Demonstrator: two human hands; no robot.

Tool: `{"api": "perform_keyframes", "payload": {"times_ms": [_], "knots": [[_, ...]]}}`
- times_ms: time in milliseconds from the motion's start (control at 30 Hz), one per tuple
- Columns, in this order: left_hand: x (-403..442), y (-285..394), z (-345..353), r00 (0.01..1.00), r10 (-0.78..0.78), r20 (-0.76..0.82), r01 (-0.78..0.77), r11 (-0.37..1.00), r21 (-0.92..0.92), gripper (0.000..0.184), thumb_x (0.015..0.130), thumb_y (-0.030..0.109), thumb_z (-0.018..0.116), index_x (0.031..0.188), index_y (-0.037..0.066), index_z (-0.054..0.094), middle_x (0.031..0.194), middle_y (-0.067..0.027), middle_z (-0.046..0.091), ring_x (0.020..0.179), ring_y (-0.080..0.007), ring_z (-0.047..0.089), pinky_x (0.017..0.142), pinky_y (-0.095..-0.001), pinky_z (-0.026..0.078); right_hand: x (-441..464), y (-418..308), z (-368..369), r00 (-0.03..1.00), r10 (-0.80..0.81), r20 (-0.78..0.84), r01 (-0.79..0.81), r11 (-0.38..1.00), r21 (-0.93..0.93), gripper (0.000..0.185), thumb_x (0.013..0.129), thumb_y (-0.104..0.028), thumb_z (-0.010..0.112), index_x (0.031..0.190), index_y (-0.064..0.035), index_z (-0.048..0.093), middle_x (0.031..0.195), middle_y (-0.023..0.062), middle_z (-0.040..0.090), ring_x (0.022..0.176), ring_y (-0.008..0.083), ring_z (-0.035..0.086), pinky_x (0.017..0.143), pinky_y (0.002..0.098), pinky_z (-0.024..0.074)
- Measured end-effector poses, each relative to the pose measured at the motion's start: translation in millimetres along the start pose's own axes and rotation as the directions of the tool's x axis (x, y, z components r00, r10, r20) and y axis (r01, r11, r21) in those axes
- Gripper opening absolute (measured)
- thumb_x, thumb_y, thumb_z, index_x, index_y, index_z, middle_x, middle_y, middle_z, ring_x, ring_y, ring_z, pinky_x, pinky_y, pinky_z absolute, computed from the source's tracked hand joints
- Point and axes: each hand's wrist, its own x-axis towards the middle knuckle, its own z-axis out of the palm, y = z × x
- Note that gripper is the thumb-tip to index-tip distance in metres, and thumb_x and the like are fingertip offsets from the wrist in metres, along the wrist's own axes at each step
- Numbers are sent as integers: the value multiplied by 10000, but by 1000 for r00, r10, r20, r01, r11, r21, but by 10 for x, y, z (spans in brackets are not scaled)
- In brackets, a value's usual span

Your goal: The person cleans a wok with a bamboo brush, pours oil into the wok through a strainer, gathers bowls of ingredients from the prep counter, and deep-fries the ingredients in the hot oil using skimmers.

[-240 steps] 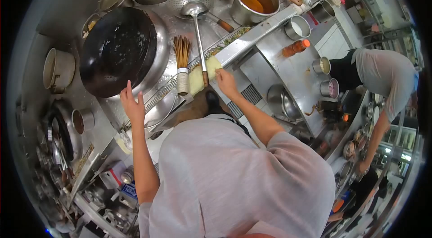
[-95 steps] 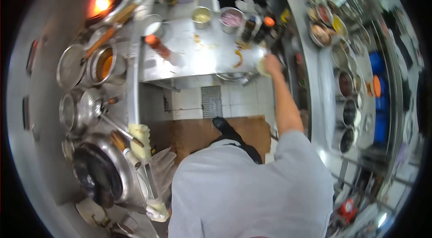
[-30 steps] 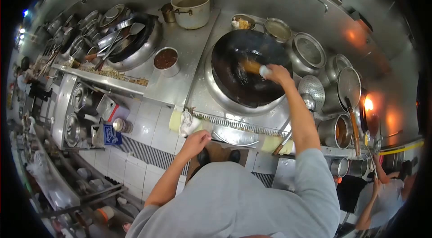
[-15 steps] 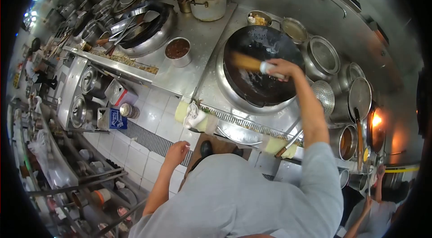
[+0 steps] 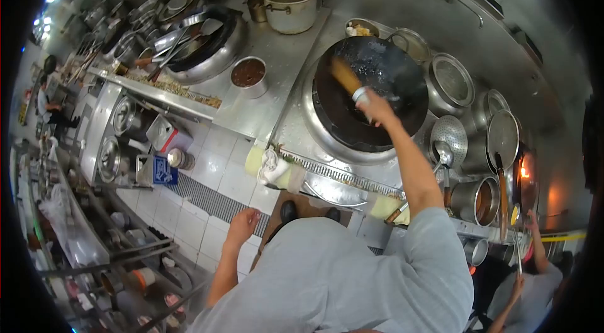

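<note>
My right hand point(image 5: 376, 109) is closed round the pale, wrapped end of a bamboo wok brush point(image 5: 345, 77). The bristles, blurred by motion, are over the upper left inside of a large black wok point(image 5: 397, 90), which looks wet. The wok sits in a round metal burner ring point(image 5: 312, 120). My left hand point(image 5: 243, 226) hangs low in front of my body, over the floor and away from the counter, with its fingers loosely curled in and nothing visible in them.
Right of the wok are a perforated strainer point(image 5: 458, 135), a ladle point(image 5: 443, 153) and several pots. A pot of dark sauce point(image 5: 249, 75) and a tall pot point(image 5: 290, 13) stand left. Flame point(image 5: 525, 168) burns at far right, near another person point(image 5: 535, 289).
My right hand has moved left and slightly down with the brush, whose bristles now point more upward. My left hand is slightly lower. The ladle at right has come into view from behind my arm.
</note>
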Motion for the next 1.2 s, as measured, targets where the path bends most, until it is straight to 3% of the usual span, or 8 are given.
{"api": "perform_keyframes", "payload": {"times_ms": [100, 133, 233, 433, 633, 833, 967, 1200], "knots": [[-196, -188, -48, 997, -43, -67, 44, 999, 26, 161, 843, 121, 645, 945, -3, 652, 893, -170, 663, 818, -337, 644, 717, -392, 506, -576, 409, -8, 972, -173, 156, 198, 968, -157, 739, 797, -434, 639, 1445, -257, 331, 948, 251, 657, 845, 375, 673, 695, 440, 560], [-250, -156, -106, 991, -83, -101, 88, 995, 45, 160, 845, 122, 642, 947, -1, 655, 900, -168, 664, 824, -335, 643, 720, -395, 505, -781, 557, -170, 984, -134, 114, 173, 846, -504, 747, 794, -454, 649, 1445, -271, 333, 1036, 244, 651, 946, 400, 649, 841, 463, 521], [-289, -168, -200, 990, -102, -95, 115, 984, 137, 159, 861, 130, 623, 953, 5, 660, 916, -167, 667, 843, -341, 639, 732, -407, 501, -628, 802, -816, 992, 116, -50, -120, 731, -672, 710, 806, -462, 654, 1420, -248, 369, 1085, 221, 646, 977, 397, 642, 843, 462, 517], [130, 89, -112, 997, 17, 72, -23, 996, 83, 128, 865, 101, 609, 949, 16, 656, 931, -166, 669, 861, -350, 634, 756, -416, 499, 123, 521, -158, 961, 24, -277, -145, 893, -426, 678, 828, -439, 642, 1406, -211, 372, 1080, 197, 654, 984, 401, 639, 847, 492, 507], [-298, -158, -229, 992, -111, -51, 115, 990, 75, 131, 856, 97, 615, 949, 14, 652, 932, -170, 669, 865, -356, 637, 777, -417, 502, -932, 787, -690, 996, 75, 43, -31, 771, -636, 738, 814, -506, 633, 1439, -268, 319, 1042, 247, 644, 978, 406, 638, 835, 496, 507], [105, 336, -33, 981, 194, 24, -195, 964, 182, 125, 866, 124, 606, 940, 31, 644, 889, -158, 648, 843, -361, 607, 742, -434, 486, 539, 841, -212, 839, 11, -544, -223, 919, -325, 736, 855, -460, 619, 1455, -252, 248, 981, 216, 665, 847, 396, 673, 667, 449, 561], [588, 1140, 84, 936, 345, 69, -351, 929, 121, 136, 859, 127, 631, 958, 38, 653, 904, -130, 642, 860, -325, 614, 766, -403, 493, 157, -577, 280, 959, 242, -149, -207, 953, 220, 787, 871, -434, 576, 1485, -171, 161, 985, 219, 671, 774, 315, 700, 568, 424, 576], [841, 1755, 293, 848, 514, 132, -487, 853, -189, 146, 852, 109, 625, 982, 43, 637, 945, -126, 625, 938, -320, 586, 823, -392, 469, -1456, 177, -781, 803, 154, 576, -138, 988, -73, 720, 854, -473, 586, 1449, -222, 268, 1239, 156, 509, 803, 333, 648, 551, 420, 598]]}}
